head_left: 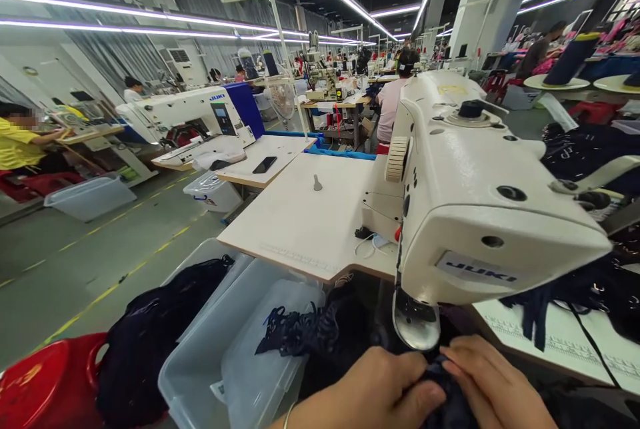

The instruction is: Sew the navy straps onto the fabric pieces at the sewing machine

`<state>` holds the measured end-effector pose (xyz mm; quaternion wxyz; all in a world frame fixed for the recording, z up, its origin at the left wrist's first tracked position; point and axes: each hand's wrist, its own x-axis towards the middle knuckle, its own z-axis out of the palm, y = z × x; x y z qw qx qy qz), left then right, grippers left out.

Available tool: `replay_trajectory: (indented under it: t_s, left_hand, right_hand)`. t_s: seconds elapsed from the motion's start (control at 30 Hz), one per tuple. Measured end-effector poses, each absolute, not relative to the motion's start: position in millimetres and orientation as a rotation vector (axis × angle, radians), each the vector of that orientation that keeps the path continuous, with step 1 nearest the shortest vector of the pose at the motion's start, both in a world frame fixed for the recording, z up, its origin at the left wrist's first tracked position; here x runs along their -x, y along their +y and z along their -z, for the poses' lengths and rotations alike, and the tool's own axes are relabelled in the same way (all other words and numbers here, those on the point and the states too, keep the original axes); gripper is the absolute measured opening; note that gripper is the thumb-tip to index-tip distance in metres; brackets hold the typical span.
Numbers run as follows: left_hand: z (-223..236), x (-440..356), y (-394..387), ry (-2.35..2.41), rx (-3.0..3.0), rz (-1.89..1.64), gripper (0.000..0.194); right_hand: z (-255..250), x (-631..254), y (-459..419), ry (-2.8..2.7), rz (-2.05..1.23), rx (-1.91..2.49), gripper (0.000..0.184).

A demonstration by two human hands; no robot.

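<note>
Dark navy fabric (pixel 453 397) lies under the front of a white sewing machine (pixel 480 169), just below its rounded metal guard (pixel 417 322). My left hand (pixel 380 386) pinches the fabric between thumb and fingers, left of the guard. Close by on the other side, my right hand (pixel 495 379) has its fingers pressed together on the same fabric. The needle area is hidden behind the guard. More gathered navy fabric (pixel 310 329) trails left from the machine over the rim of a clear plastic bin.
The clear bin (pixel 190 376) stands at lower left, beside a dark garment pile (pixel 155 336) and a red stool (pixel 50 382). A white worktable (pixel 295 216) extends behind it. A phone (pixel 265 164) lies near another machine (pixel 190 119). Dark cloth (pixel 590 296) hangs at right. People sit farther off.
</note>
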<state>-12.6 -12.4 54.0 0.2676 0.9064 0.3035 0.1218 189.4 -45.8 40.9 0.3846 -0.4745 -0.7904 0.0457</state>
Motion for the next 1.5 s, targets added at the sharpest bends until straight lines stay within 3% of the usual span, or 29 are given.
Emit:
replay_trajectory:
  t_s: [0.1, 0.2, 0.3, 0.37, 0.47, 0.6, 0.8, 1.07, 1.5]
  left_hand:
    - [-62, 17, -9, 1.075, -2.317, -0.274, 0.029]
    - [-57, 18, -2, 1.259, -2.427, -0.392, 0.032]
    - [-46, 18, 2, 1.311, -2.734, -0.819, 0.022]
    - [-39, 18, 2, 1.127, -2.923, -0.976, 0.028]
    - [-32, 15, -1, 0.923, -3.092, -0.845, 0.035]
    - [-29, 9, -4, 1.066, -3.112, -0.706, 0.036]
    - [-35, -3, -4, 1.203, -3.073, -0.781, 0.031]
    - [-33, -12, -4, 1.282, -3.081, -0.818, 0.031]
    - [-33, -14, -4, 1.289, -3.069, -0.842, 0.028]
  right_hand:
    - [-38, -180, -25, -2.064, 0.471, 1.199, 0.033]
    - [-37, -172, -15, -2.096, 0.64, 1.218, 0.04]
    - [-33, -172, -15, -2.075, 0.481, 1.322, 0.027]
    - [-26, -175, -17, -1.972, 0.235, 1.483, 0.022]
    - [-12, -180, -17, -1.721, -0.256, 1.69, 0.025]
    - [-2, -184, -13, -1.499, -0.705, 1.599, 0.025]
    - [1, -188, -9, -1.381, -0.684, 1.679, 0.02]
    - [-2, -187, -3, -1.338, -0.74, 1.813, 0.032]
    - [0, -195, -5, -1.365, -0.787, 1.82, 0.034]
